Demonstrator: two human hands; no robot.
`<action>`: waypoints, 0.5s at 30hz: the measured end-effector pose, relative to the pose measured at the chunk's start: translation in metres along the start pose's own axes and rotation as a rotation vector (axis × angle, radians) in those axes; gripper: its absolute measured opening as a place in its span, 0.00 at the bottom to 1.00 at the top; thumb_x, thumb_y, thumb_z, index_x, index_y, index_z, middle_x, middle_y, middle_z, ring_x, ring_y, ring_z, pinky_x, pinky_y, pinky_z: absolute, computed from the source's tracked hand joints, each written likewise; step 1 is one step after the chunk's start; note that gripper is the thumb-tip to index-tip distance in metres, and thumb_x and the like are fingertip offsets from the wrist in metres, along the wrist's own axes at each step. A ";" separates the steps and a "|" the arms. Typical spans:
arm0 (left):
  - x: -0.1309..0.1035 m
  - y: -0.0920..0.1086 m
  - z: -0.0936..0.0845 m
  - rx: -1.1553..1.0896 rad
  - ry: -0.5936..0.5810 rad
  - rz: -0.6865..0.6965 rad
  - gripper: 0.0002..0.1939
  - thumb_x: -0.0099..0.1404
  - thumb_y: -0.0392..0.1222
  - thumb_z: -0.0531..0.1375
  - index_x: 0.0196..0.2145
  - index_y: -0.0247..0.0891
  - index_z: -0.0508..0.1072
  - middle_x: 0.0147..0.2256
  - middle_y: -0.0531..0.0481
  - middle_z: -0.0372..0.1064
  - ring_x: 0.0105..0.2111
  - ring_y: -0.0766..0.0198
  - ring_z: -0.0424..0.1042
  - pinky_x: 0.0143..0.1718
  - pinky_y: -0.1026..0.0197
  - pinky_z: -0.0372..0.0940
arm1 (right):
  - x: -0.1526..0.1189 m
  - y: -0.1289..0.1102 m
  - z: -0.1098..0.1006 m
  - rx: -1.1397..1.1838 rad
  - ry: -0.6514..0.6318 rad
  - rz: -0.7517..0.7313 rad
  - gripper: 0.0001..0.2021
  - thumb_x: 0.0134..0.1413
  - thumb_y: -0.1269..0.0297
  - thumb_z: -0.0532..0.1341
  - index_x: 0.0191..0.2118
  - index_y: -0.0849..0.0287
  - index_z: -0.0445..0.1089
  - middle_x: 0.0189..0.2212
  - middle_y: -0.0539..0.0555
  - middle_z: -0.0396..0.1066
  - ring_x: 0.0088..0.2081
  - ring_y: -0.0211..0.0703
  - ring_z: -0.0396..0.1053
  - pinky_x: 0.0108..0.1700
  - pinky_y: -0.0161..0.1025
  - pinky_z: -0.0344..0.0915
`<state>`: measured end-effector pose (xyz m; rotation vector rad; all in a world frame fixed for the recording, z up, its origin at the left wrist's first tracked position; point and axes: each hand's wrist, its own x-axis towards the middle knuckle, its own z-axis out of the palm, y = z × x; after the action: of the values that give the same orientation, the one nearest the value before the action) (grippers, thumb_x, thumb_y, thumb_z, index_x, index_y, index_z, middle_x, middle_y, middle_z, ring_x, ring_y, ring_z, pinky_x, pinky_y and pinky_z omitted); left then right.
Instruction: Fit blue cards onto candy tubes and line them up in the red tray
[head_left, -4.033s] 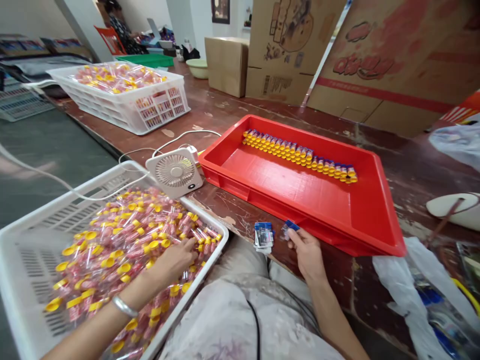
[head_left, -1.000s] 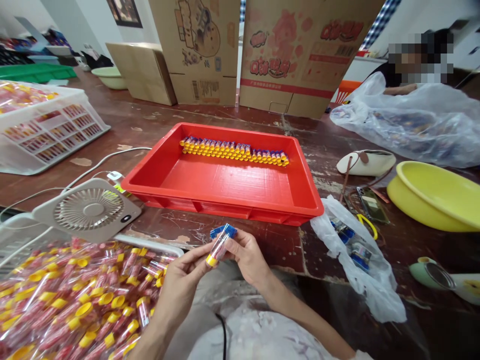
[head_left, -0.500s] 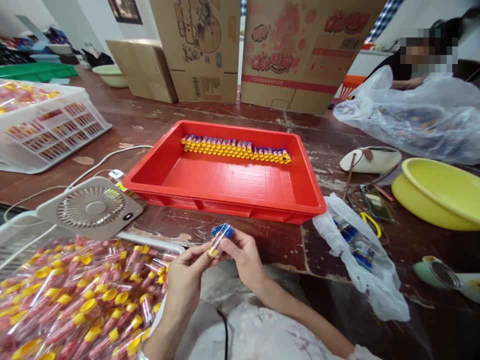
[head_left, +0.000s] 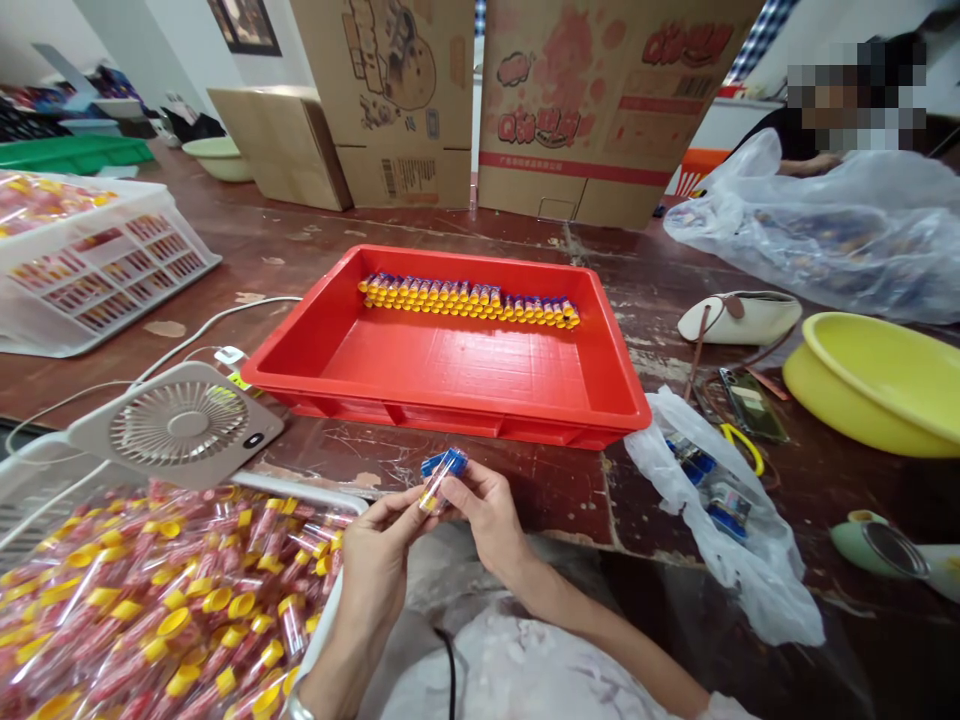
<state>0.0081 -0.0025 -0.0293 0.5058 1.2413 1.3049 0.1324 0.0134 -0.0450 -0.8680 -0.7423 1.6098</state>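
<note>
Between my two hands, just in front of the table edge, is a small clear plastic tube (head_left: 442, 482) with a blue top and a yellow lower end. My left hand (head_left: 384, 535) pinches its lower end; the fingers of my right hand (head_left: 487, 515) close round its other side. More blue shows behind the tube's top, but I cannot make out whether it is a second tube. Beyond my hands stands a red tray (head_left: 450, 408), where rows of yellow-ended tubes (head_left: 469, 300) lie along the far wall. A white crate (head_left: 356, 500) heaped with yellow-capped tubes (head_left: 172, 620) sits at lower left.
A small fan (head_left: 187, 425) with a white cable stands left of the tray. Rightward lie a plastic bag (head_left: 765, 560) with blue-capped items, a phone (head_left: 754, 405), a pouch (head_left: 742, 320) and a yellow basin (head_left: 862, 400). Cardboard boxes (head_left: 615, 110) stand behind; a person sits at far right.
My hands stay almost in place on the tube, which stands slightly more upright. The whole view has shifted a little.
</note>
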 end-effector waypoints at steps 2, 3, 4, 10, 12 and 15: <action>0.000 0.002 -0.001 0.007 -0.033 -0.013 0.16 0.42 0.41 0.76 0.30 0.35 0.82 0.30 0.47 0.80 0.29 0.65 0.76 0.32 0.67 0.73 | 0.001 0.001 -0.002 0.006 0.007 0.008 0.15 0.49 0.53 0.71 0.37 0.60 0.77 0.30 0.52 0.75 0.28 0.40 0.71 0.31 0.36 0.72; -0.002 0.005 -0.001 0.007 -0.071 -0.025 0.16 0.43 0.41 0.75 0.32 0.35 0.82 0.31 0.47 0.80 0.30 0.64 0.76 0.33 0.66 0.73 | 0.001 0.001 -0.002 0.007 0.016 0.009 0.16 0.49 0.53 0.71 0.37 0.60 0.77 0.30 0.52 0.75 0.29 0.41 0.71 0.31 0.35 0.72; -0.003 0.007 -0.001 0.005 -0.119 -0.037 0.17 0.45 0.42 0.75 0.33 0.35 0.82 0.33 0.46 0.80 0.32 0.62 0.76 0.35 0.65 0.73 | 0.002 0.000 -0.003 0.004 0.025 0.006 0.16 0.48 0.52 0.71 0.37 0.60 0.77 0.30 0.52 0.76 0.29 0.41 0.71 0.32 0.35 0.71; -0.002 0.037 0.014 0.255 -0.181 0.051 0.19 0.47 0.50 0.73 0.33 0.36 0.78 0.27 0.49 0.76 0.29 0.61 0.74 0.31 0.65 0.70 | 0.005 -0.012 -0.001 0.072 0.022 -0.048 0.22 0.47 0.48 0.72 0.40 0.62 0.76 0.33 0.55 0.76 0.34 0.42 0.73 0.34 0.34 0.69; 0.013 0.057 0.028 0.380 -0.221 0.133 0.20 0.46 0.51 0.73 0.33 0.37 0.76 0.26 0.51 0.75 0.27 0.61 0.74 0.30 0.64 0.69 | 0.010 -0.016 -0.006 0.160 -0.013 -0.072 0.27 0.47 0.44 0.70 0.45 0.61 0.74 0.36 0.56 0.76 0.36 0.45 0.74 0.33 0.35 0.69; 0.054 0.091 0.072 0.583 -0.297 0.376 0.20 0.48 0.53 0.71 0.34 0.38 0.74 0.28 0.51 0.75 0.30 0.60 0.74 0.32 0.63 0.69 | 0.021 -0.012 -0.022 0.167 -0.019 -0.085 0.30 0.46 0.41 0.69 0.47 0.61 0.72 0.35 0.58 0.76 0.37 0.45 0.74 0.32 0.34 0.68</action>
<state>0.0207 0.0953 0.0520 1.3525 1.3027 1.0994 0.1545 0.0372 -0.0501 -0.6927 -0.6392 1.5814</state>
